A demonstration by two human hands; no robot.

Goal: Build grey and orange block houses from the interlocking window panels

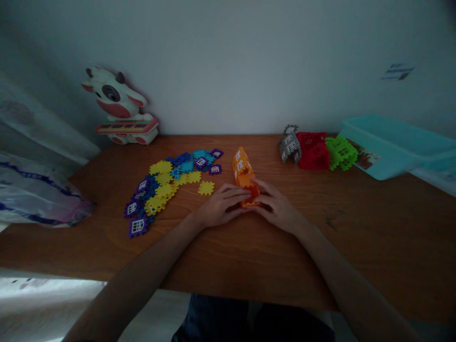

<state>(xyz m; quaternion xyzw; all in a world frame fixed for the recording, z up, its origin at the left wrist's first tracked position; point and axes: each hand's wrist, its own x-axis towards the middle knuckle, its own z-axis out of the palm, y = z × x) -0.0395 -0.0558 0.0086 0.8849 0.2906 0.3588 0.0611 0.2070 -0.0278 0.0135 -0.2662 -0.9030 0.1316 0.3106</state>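
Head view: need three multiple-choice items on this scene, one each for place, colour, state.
1. Where is the orange block house? A) Sitting on the cow toy B) Between the two hands C) Inside the plastic bag
2. What colour is the house between the grey house and the green house? A) Purple B) Yellow C) Red
3. How do the loose tiles lie? A) Stacked in one tower B) Held up in a hand C) Spread flat on the wooden table

1: B, the left hand and right hand meet around it.
2: C, the red house stands there.
3: C, they lie spread across the wood.
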